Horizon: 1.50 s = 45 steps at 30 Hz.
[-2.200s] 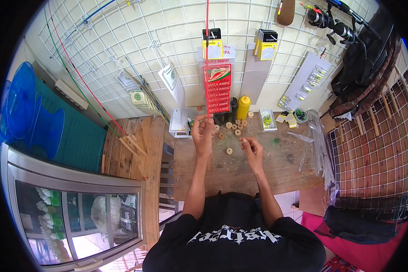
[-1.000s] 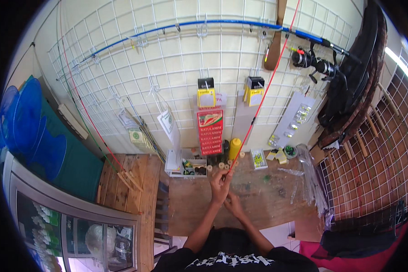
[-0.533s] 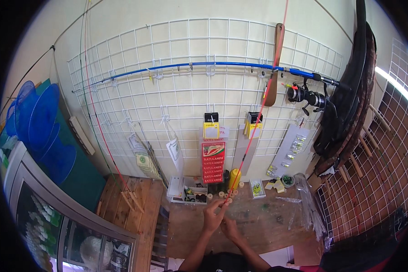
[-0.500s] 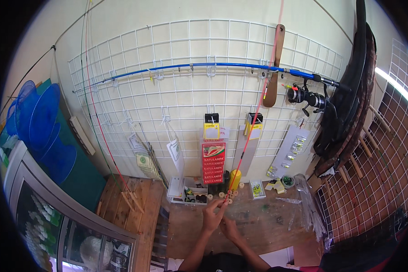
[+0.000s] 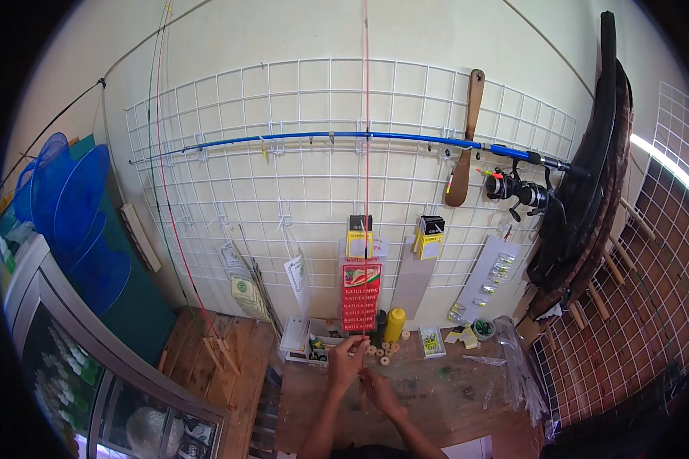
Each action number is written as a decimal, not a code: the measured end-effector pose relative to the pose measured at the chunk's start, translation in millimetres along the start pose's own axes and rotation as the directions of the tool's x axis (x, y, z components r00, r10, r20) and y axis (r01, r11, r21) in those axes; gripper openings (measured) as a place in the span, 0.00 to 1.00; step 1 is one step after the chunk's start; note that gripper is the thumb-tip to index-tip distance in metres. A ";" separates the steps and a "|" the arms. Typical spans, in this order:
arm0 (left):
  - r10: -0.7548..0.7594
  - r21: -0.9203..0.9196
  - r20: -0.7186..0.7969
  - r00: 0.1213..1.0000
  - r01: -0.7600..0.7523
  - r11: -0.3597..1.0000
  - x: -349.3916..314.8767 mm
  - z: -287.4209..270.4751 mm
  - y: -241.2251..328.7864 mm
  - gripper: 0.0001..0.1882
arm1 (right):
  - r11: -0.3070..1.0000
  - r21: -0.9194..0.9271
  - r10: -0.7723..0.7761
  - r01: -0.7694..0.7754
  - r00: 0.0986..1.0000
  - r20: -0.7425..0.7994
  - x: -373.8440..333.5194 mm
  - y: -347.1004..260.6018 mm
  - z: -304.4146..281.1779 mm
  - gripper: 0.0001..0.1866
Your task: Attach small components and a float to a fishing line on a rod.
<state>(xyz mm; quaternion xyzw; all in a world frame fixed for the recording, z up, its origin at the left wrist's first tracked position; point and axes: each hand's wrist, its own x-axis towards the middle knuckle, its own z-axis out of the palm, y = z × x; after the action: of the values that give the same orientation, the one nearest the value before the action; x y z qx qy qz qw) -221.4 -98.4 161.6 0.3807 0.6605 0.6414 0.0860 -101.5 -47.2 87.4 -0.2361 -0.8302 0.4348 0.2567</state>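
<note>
I'm seeing the left hand (image 5: 347, 361) pinching the thin red rod (image 5: 367, 187) between nearly closed fingertips; its long axis is running straight up the view from there. The right hand (image 5: 383, 395) is sitting half-curled just below, nearer the bottom end; I'm not managing to tell whether it's gripping.

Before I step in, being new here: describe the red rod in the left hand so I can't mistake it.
Find the white wire grid, then the blue fishing rod lying across it. In front, the held red rod rises from the left hand and crosses the blue one. Unlike the leaning red rod beside the green rod at left, it stands nearly upright.
</note>
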 end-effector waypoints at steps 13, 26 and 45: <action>-0.036 0.106 -0.035 0.999 0.039 0.994 -13.8 -12.6 -13.1 0.20 | 0.997 -0.076 -0.046 0.033 0.984 -0.173 -19.6 71.1 4.4 0.11; -0.356 0.158 0.167 0.920 0.331 0.930 -76.5 -43.2 -57.3 0.37 | 0.974 -0.071 0.179 -0.215 0.925 -0.335 -60.0 149.9 43.5 0.18; -0.532 0.358 0.302 0.791 0.423 0.832 -155.4 -42.4 -74.1 0.35 | 0.979 -0.162 0.087 -0.122 0.974 -0.211 -75.3 109.9 20.7 0.15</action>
<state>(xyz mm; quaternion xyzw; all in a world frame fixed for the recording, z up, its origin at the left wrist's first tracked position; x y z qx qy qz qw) -167.9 -218.5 42.6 0.3272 0.7865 0.4126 0.3228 -39.0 -49.8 -32.0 -0.3441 -0.8209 0.3473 0.2950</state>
